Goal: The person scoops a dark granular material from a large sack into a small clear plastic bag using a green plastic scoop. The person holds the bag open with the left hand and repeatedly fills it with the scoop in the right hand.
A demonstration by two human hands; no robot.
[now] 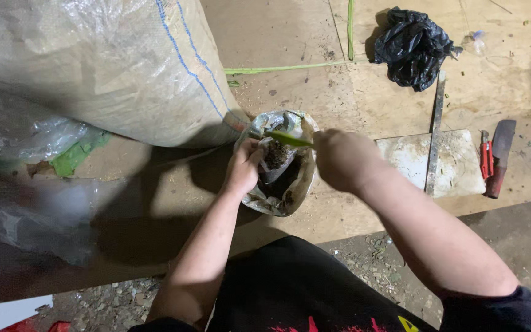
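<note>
Soil bag (281,184) sits in the middle of the wooden bench (351,104), just in front of me. It is a small clear plastic bag with dark soil inside. My left hand (243,167) grips the bag's rim at 9 o'clock and holds it open. My right hand (342,158) is at 3 o'clock of the bag, closed around a green cutting (288,139) that lies across the bag's mouth. I cannot tell if its tip touches the soil.

I think the job is partly done: the bag has soil in it, but the cutting is not standing in the soil yet.

A big woven sack (99,67) lies at 10 o'clock, right next to the bag. A black plastic bag (412,46) is at 1 o'clock, well apart. A white board (456,163) is at 3 o'clock, with red pruning shears (486,157) and a knife (500,157) just past it.
</note>
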